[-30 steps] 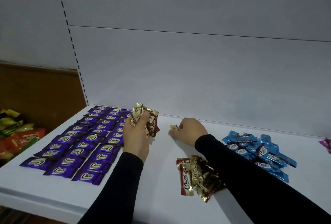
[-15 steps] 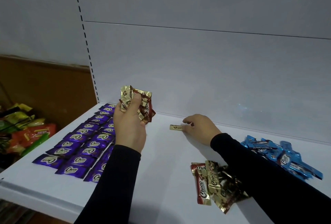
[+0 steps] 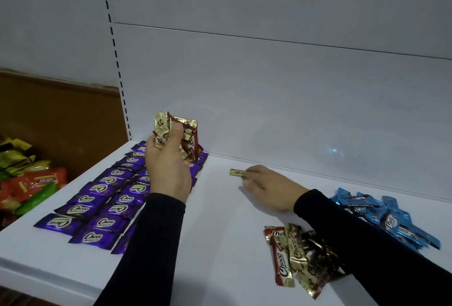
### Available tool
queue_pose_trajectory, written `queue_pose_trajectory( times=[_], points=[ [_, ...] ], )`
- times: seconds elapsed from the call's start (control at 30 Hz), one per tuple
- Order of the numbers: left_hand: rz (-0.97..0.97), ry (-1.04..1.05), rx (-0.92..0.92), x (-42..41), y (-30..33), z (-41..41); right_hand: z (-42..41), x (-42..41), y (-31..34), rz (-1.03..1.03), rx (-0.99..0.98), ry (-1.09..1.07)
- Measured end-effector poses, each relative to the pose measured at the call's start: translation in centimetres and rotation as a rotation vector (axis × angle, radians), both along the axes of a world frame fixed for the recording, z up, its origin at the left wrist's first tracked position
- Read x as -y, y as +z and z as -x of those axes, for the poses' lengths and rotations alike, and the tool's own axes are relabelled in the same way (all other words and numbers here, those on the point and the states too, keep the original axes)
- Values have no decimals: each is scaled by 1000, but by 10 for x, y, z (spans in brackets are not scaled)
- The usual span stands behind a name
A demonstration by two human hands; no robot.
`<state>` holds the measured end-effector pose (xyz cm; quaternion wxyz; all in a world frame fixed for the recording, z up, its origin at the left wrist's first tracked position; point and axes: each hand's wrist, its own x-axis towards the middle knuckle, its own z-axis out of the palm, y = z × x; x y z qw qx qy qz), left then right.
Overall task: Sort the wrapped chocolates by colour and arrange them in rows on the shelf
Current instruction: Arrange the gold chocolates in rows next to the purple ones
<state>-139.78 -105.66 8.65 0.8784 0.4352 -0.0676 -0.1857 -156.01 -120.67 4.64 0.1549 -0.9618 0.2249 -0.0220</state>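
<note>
Snack packets point(image 3: 29, 178) in yellow, red and green lie heaped beyond the shelf's left edge, far out to the left of the left hand; their number cannot be told. Purple chocolates point(image 3: 105, 198) lie in neat rows on the white shelf point(image 3: 220, 244), just left of and partly under the left hand and its black sleeve; about twenty show, in three columns, the rest hidden by the arm. The left hand point(image 3: 168, 166) is raised over the far end of those rows, fingers curled round a bunch of gold-and-red chocolates point(image 3: 181, 134); it grips at least four, though an exact count cannot be made. Against half a second ago this hand and its bunch hold much the same pose. One single gold chocolate point(image 3: 237, 173) lies flat on the shelf to the right of the left hand, near the back panel, and the right hand point(image 3: 266, 187) rests beside it with fingertips touching its right end, fingers fairly straight and laid on the shelf; a second ago that hand was fisted over the piece, which now shows almost whole. Nearer than the right wrist sits a loose pile of gold-and-red chocolates point(image 3: 300, 256), roughly five. Right of the right forearm lies a heap of blue chocolates point(image 3: 386, 217), about ten.
</note>
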Motion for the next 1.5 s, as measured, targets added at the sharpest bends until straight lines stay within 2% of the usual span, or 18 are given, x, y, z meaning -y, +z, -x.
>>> queue_pose_trajectory(
  times=[0.13,0.23,0.43,0.67,1.0,1.17,1.33,1.5],
  points=[
    [10,2,-15,-2,-4,-3,-8,14,-6,35,189,-293],
    [25,-38,-1,-1,-5,-2,-14,24,-6,-74,133,-402],
    [13,-188,1,9,-15,6,-26,31,-3,-203,161,-388],
    [5,-204,-4,14,-17,3,-16,35,-1,-395,346,-341],
    [0,-209,5,15,-23,2,-6,34,7,-688,426,-410],
    [1,-199,6,15,-23,2,-7,34,6,-776,366,-417],
    [12,-201,-2,15,-23,2,-8,31,9,-711,200,-408],
    [26,-200,-10,15,-21,2,-17,27,10,-487,172,-428]
  ],
)
